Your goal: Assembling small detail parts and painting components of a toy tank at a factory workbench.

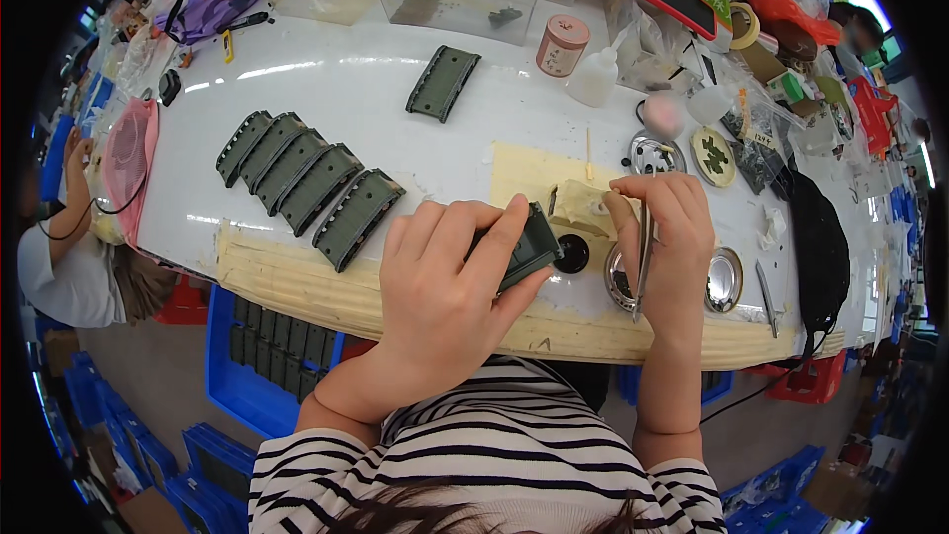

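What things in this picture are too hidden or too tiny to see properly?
Head view only:
- Dark green part: mostly covered by the left hand.
- Tweezers: upper end hidden inside the right hand.
- Small pieces in the round metal dishes: too small to tell.
- Blue crate under the table: partly cut off by the table's edge.

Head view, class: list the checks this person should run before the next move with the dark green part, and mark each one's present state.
1. Left hand holds the dark green part firmly: ok.
2. Right hand has the tweezers in its grip: ok.
3. Tweezer tips holding a piece: cannot tell.
4. Row of green parts lies apart from the hands: ok.
5. Small metal dishes within reach: ok.
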The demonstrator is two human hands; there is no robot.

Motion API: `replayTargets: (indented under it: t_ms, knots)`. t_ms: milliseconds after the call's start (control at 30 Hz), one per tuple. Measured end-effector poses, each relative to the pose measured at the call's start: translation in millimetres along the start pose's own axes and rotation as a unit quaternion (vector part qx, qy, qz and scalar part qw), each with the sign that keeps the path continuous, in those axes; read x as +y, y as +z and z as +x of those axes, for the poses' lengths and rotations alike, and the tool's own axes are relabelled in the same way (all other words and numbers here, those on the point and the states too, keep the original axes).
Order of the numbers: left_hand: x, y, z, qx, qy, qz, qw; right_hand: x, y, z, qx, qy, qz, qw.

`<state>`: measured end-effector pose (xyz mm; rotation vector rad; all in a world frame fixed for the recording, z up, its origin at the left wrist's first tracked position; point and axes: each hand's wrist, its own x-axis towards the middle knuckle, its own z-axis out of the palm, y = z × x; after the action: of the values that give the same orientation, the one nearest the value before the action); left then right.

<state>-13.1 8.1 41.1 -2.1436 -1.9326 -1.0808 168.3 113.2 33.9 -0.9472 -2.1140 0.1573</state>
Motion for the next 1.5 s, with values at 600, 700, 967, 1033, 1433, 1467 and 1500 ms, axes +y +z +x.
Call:
replayTargets:
  t_ms: [600, 700, 967, 1033, 1433, 1467, 1500]
  knots:
    - [0, 0, 0, -0.011, -0.002, -0.012, 1.0, -19, -2, -20, -0.003, 0.04, 0.231, 0.972]
    - [0, 0, 0, -0.009, -0.001, -0.015, 1.0, -19, -2, -20, -0.005, 0.042, 0.223, 0.974]
    - [-1, 0, 0, -0.01, 0.002, -0.017, 1.0, -20, -1, -19, 0.021, 0.05, 0.245, 0.968]
    - [-1, 0, 0, -0.01, 0.003, -0.017, 1.0, -18, -1, -20, 0.04, 0.067, 0.246, 0.966]
    - [1, 1, 1, -0.013, -0.001, -0.019, 1.0, 5, 8, -11, 0.057, 0.0, -0.015, 0.998]
    - [1, 2, 0, -0.012, 0.0, -0.019, 1.0, 5, 8, -12, 0.049, -0.002, -0.017, 0.999]
    - [1, 2, 0, -0.01, 0.002, -0.018, 1.0, 5, 8, -12, 0.04, -0.004, -0.019, 0.999]
